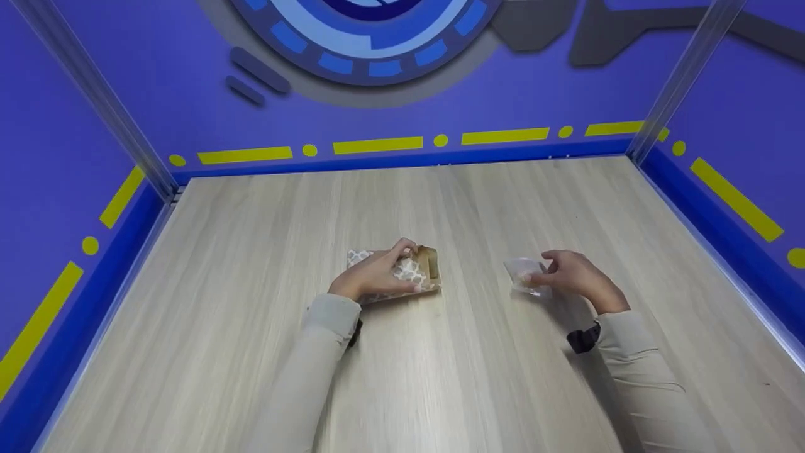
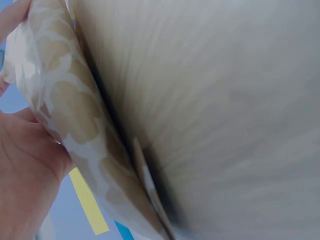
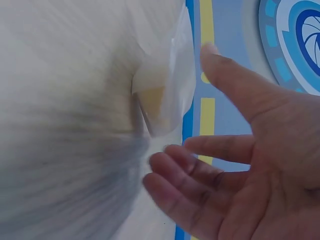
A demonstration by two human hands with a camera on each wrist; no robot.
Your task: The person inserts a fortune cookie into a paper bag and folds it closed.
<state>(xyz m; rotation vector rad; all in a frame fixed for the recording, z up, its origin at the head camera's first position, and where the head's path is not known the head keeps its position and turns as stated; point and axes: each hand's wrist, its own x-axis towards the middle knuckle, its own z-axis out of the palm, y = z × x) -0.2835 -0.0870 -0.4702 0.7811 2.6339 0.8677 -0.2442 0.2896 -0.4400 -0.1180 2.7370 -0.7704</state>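
A paper bag [image 1: 410, 272] with a tan-and-white patch pattern lies on the table, its brown inside showing at the open right end. My left hand [image 1: 375, 274] grips it from above, thumb along the near edge and fingers at the far side. The bag's patterned face [image 2: 75, 112] fills much of the left wrist view's left part. To the right lies a small clear plastic packet [image 1: 518, 269] with something yellowish inside. My right hand [image 1: 571, 275] is beside this packet [image 3: 162, 95], its fingers spread and not closed round it; whether the thumb touches it I cannot tell.
The wood-grain table [image 1: 251, 239] carries the bag and the packet. Blue-purple panels [image 1: 157, 75] with yellow marks stand along its back and sides, with metal posts at the corners. A dark band [image 1: 583, 338] sits at the right wrist.
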